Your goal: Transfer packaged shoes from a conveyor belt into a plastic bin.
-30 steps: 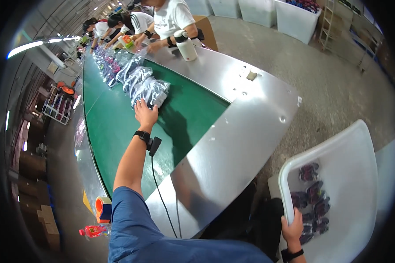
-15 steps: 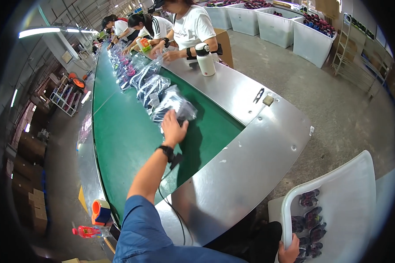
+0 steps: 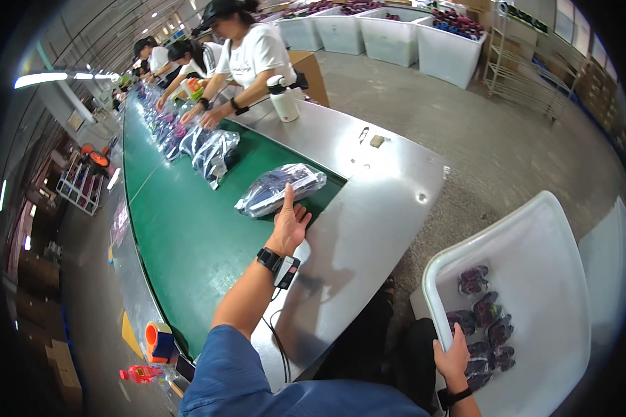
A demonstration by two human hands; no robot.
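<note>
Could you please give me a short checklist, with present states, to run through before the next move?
1. Left hand has a firm grip on the nearest clear bag: cannot tell; a finger overlaps the bag in view.
2. Right hand is on the rim of the white bin: ok.
3. Nearest bag lies apart from the other bags: ok, green belt shows between them.
4. Nearest bag is sealed: cannot tell.
5. White bottle is off the belt: ok, it stands upright on the metal border.
6. Co-worker's hands are clear of the nearest bag: ok, they are by the farther bags.
</note>
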